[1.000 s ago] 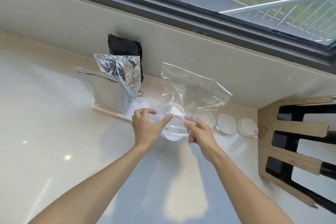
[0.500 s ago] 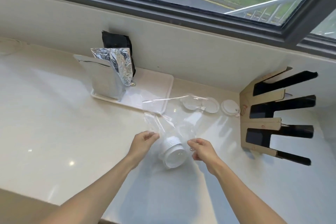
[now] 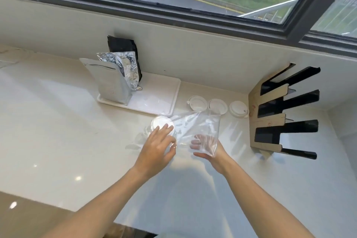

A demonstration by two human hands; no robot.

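Observation:
A short stack of white lids (image 3: 161, 121) lies on its side on the pale counter, partly out of a clear plastic bag (image 3: 199, 126). My left hand (image 3: 157, 148) reaches over the stack, fingers on top and thumb on its right side, gripping it. My right hand (image 3: 207, 148) is at the bag's near end with its fingers straight, and I see them through the plastic. The bag stretches from my right hand back toward the stack.
Behind the hands a white tray (image 3: 174, 98) holds a silver foil pouch (image 3: 111, 83) and a black pouch (image 3: 121, 45). Three single white lids (image 3: 218, 106) lie by the wall. A cardboard and black rack (image 3: 268, 120) stands at the right. The counter's front edge (image 3: 58, 206) runs at lower left.
The lid stack has turned and moved left, toward the tray. My left hand has moved onto it and my right hand has gone to the bag's near end. The view has tilted up.

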